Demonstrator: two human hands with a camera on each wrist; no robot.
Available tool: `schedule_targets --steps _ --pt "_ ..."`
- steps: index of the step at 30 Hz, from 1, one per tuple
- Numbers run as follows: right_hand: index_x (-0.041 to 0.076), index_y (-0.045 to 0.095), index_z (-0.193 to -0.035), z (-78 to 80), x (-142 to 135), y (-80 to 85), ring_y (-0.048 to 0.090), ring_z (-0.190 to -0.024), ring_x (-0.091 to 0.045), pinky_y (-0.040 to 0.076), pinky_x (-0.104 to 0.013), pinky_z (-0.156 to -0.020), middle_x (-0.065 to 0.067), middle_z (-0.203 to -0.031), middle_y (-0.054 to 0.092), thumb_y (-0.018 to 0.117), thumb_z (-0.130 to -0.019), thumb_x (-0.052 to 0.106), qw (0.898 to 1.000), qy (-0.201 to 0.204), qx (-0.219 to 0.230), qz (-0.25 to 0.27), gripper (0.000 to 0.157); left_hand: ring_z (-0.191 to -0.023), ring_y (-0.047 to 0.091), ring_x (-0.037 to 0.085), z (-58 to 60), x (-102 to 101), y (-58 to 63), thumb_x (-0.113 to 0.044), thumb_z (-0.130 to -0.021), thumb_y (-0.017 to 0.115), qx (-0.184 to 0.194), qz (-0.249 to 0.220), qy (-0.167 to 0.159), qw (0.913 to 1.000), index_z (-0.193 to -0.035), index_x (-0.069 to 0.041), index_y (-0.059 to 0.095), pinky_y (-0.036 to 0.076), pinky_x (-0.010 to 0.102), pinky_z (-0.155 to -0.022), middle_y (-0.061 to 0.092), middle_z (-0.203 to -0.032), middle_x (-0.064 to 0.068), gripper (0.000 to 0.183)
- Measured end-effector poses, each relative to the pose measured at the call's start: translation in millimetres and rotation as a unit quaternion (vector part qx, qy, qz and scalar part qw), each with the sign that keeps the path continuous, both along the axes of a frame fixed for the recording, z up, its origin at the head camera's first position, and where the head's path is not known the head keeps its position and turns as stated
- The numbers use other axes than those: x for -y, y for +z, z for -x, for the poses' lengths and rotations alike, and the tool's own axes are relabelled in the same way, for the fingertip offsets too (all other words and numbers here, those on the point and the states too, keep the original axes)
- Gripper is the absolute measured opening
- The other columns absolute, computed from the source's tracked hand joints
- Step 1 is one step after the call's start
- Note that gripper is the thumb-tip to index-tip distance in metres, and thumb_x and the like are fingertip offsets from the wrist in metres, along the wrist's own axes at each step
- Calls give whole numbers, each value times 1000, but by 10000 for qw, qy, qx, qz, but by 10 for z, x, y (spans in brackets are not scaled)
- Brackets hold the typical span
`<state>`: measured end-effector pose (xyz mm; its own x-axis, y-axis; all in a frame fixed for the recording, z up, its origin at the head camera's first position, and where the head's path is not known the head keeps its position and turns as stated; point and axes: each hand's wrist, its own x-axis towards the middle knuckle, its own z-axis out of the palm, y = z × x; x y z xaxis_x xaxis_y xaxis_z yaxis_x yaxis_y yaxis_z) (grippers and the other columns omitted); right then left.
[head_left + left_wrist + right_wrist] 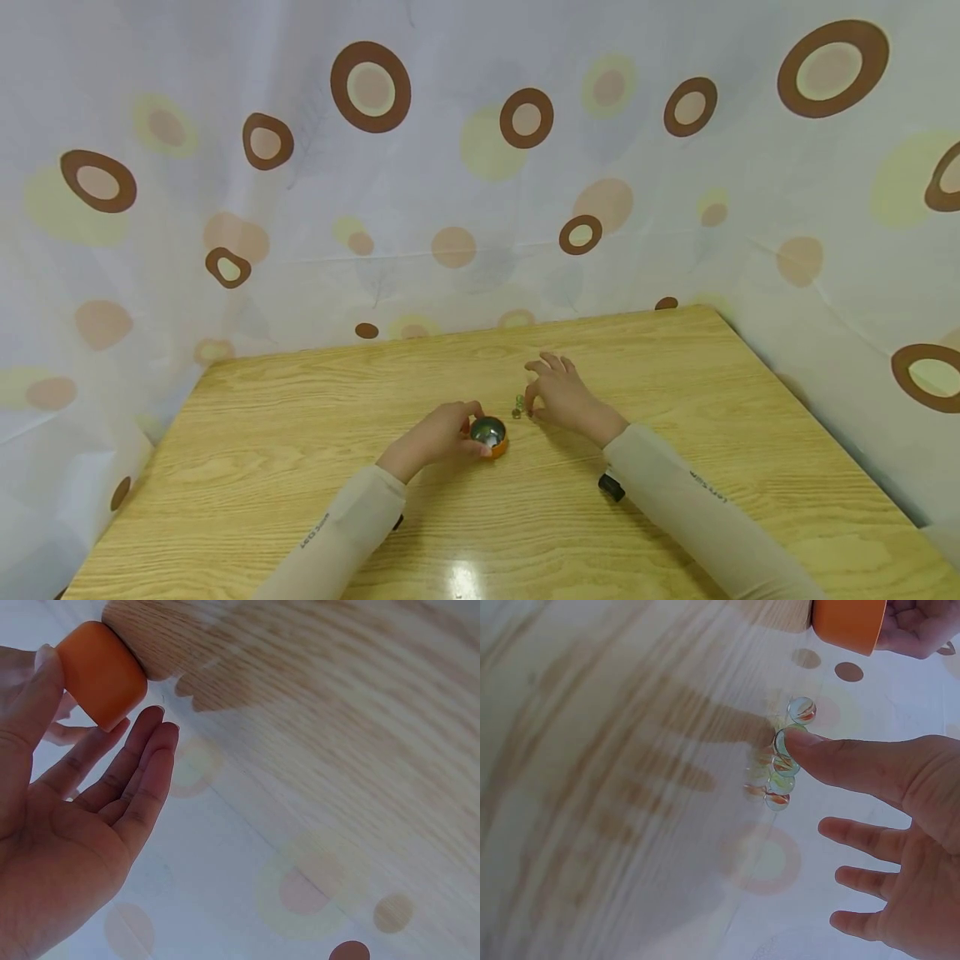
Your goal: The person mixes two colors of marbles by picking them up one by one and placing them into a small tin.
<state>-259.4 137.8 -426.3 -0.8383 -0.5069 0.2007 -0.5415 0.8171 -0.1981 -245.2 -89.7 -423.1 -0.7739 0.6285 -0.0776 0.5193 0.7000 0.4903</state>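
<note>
The orange cup (101, 679) was held by the left hand (438, 437) at its side, the thumb being set against the near wall and the other fingers spread beyond it. The right hand (566, 404) was held with three fingers spread apart, while one marble (781, 742) was overlapped by the thumb tip; the index finger was hidden in the right wrist view, so whether that marble was pinched could not be told. The other marbles (778, 801), clear glass with coloured swirls, were grouped just beside the thumb on the tabletop. The cup was stood mouth up between the hands, near the marbles, its shiny inside exposed. Both forearms were covered by pale sleeves (667, 492) marked with dark lettering. All was supported by a wood-grained table (225, 467), backed by a white sheet (300, 225) printed with brown, peach and yellow rounds.
</note>
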Motion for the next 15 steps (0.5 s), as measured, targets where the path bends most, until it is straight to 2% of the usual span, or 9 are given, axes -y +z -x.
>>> schedule_targets --steps 15 --pt "19 71 -72 -6 5 9 29 -129 -45 20 -64 -100 -17 -132 48 77 -72 15 10000 -18 -55 -27 8 -66 49 12 2 -6 -6 -32 -78 72 -6 6 -11 10000 -108 -6 57 41 24 -59 59 -83 6 43"
